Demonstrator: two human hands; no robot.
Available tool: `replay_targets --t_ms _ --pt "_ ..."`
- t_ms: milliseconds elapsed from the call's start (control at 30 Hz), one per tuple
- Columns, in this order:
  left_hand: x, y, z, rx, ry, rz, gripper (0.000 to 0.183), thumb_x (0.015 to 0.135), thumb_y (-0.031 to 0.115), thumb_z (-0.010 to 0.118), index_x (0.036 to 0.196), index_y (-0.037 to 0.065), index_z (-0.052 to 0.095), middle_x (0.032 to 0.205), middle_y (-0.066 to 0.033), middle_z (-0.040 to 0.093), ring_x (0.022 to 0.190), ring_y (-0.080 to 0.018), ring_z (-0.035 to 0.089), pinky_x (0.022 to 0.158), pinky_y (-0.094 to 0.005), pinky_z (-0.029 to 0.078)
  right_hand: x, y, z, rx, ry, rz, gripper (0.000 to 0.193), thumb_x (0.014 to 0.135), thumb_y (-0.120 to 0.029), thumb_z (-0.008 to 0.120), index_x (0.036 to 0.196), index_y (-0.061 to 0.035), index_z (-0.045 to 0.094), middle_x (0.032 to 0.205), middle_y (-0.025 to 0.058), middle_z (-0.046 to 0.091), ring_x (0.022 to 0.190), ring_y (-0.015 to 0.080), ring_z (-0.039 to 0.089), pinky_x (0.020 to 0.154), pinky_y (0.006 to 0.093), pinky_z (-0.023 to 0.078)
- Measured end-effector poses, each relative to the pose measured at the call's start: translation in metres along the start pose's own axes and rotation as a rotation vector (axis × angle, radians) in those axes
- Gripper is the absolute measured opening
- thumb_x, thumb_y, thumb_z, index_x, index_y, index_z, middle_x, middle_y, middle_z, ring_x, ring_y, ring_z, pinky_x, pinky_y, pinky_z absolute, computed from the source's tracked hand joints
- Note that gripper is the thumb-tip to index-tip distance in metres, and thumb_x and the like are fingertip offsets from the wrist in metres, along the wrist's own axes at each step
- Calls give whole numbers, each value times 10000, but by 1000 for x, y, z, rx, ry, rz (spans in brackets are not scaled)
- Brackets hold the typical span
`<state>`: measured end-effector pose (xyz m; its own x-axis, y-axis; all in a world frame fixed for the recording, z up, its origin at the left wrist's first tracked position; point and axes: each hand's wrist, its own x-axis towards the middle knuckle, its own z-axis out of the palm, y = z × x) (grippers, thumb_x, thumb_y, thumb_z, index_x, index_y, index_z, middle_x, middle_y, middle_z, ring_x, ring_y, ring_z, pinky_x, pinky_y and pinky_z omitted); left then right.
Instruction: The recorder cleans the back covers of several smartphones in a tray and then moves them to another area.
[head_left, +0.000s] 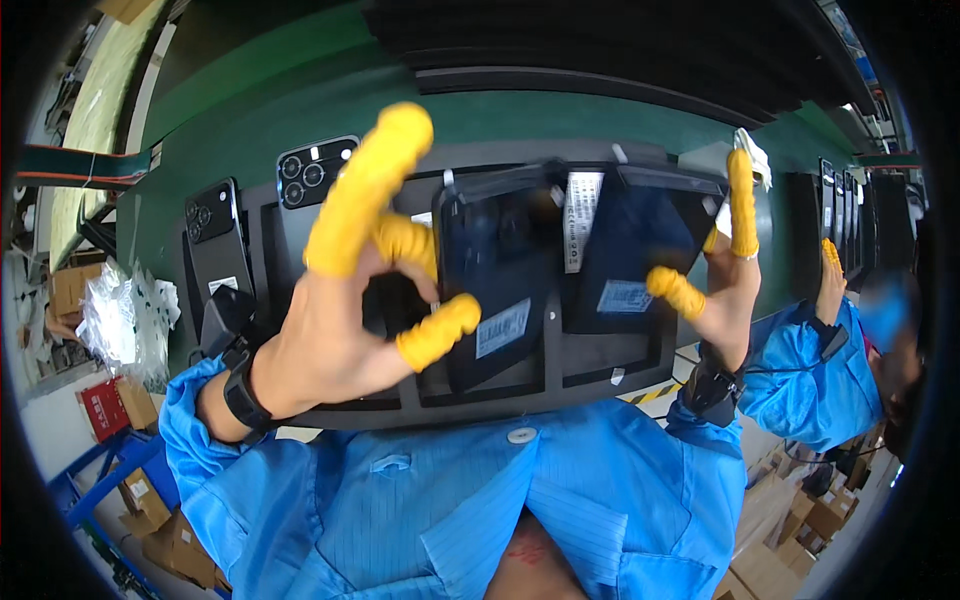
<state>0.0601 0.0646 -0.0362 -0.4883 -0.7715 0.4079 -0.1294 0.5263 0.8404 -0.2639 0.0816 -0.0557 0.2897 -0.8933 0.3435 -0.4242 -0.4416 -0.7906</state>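
My left hand (320, 335), with yellow finger cots on thumb and fingers, pinches the left edge of a dark smartphone (490, 250). Its index finger points up, clear of the phone. A second dark smartphone (640, 235) tilts to the right, its edge between the thumb and fingers of my right hand (728, 300), which also wears yellow cots. Both phones bear a white label low on the back and are slightly blurred, above a black compartment tray (590, 385). Two more phones, a grey one (215, 250) and one with three lenses (315, 175), lie at the left.
The tray lies on a green work surface (260, 110), with black stacked trays (600, 50) behind it. Clear plastic bags (125, 325) hang at the left. A co-worker in a blue sleeve (815, 390) works at the right, beside more upright phones (838, 205). Cardboard boxes stand below.
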Motion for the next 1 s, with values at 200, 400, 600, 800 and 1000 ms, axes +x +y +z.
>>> replay_targets --t_ms 200,400,600,800,1000 --pt "19 0 8 53 85 -376 980 726 -34 741 1480 113 132 818 -1 533 674 -65 518 660 -195 456 35 -17 35 -101 92 137 851 690 10 726 1437 -81 327 638 -17 464 535 63 398 537 190 356" --pt "31 -1 6 125 -23 -330 552 867 67 623 1373 62 402 846 -8 555 684 -66 521 656 -196 449 50 -15 38 9 36 43 572 842 -167 678 1362 -83 456 646 -13 526 535 61 440 524 212 373" --pt "36 -11 3 256 -26 -112 402 976 266 476 1297 25 502 803 -18 571 693 -74 532 646 -204 449 45 -13 32 198 0 157 453 942 -243 546 1344 -50 469 683 4 569 580 53 490 547 196 397" --pt "30 5 5 250 -149 -381 716 866 225 662 1446 68 272 765 -30 572 678 -91 557 629 -233 465 47 -20 34 135 -122 264 687 806 -196 722 1398 -81 393 626 19 542 549 82 506 532 247 413" --pt "16 18 16 196 -178 -591 969 795 58 701 1490 105 28 720 -17 588 648 -69 537 595 -228 451 47 -41 38 -75 -238 314 940 747 -99 721 1491 -158 150 604 -5 499 531 89 425 527 254 366"
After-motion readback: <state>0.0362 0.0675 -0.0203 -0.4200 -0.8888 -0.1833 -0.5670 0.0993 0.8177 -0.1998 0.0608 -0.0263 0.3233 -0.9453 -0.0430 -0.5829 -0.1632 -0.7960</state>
